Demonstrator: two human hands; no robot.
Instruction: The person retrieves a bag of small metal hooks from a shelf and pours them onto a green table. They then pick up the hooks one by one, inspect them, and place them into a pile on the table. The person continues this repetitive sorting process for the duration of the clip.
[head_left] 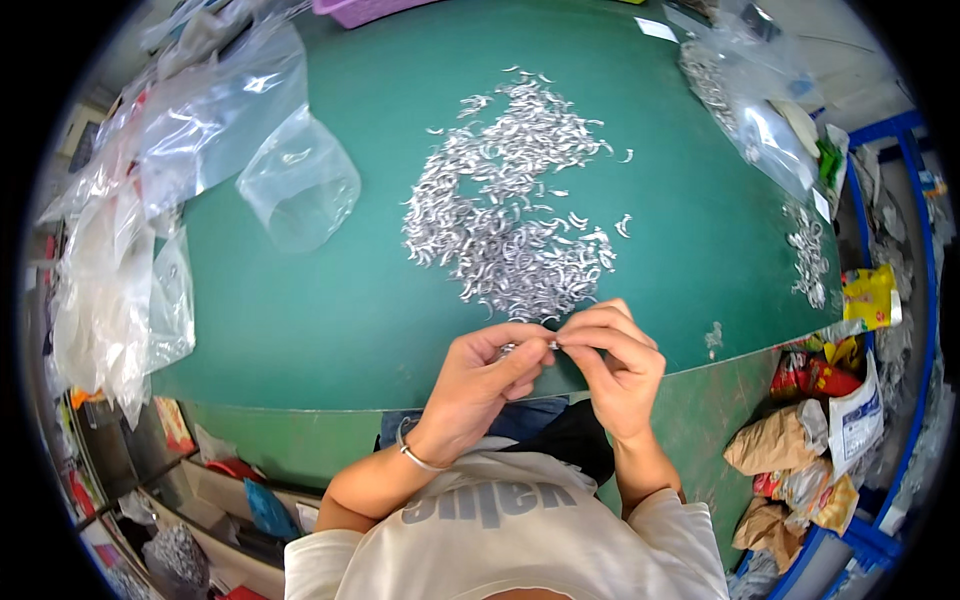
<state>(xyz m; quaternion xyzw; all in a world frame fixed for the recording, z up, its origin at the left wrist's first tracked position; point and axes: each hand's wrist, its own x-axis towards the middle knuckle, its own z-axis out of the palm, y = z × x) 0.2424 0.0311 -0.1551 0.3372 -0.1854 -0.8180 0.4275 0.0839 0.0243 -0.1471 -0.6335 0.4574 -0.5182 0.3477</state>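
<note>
Clear plastic bags [200,130], green table [300,310]

Just beyond the hands lies a heap of small metal pieces [510,200], bright and shiny. They rest on a matt green table top [330,310], smooth-looking. Well to the left of the hands, clear plastic bags [300,185] look thin, glossy and crinkled. A shiny metal bangle [415,457] circles the left wrist.

Green table [300,320]: heap of small silver metal pieces [510,200], clear plastic bags [298,182], smaller pile [808,255].
</note>
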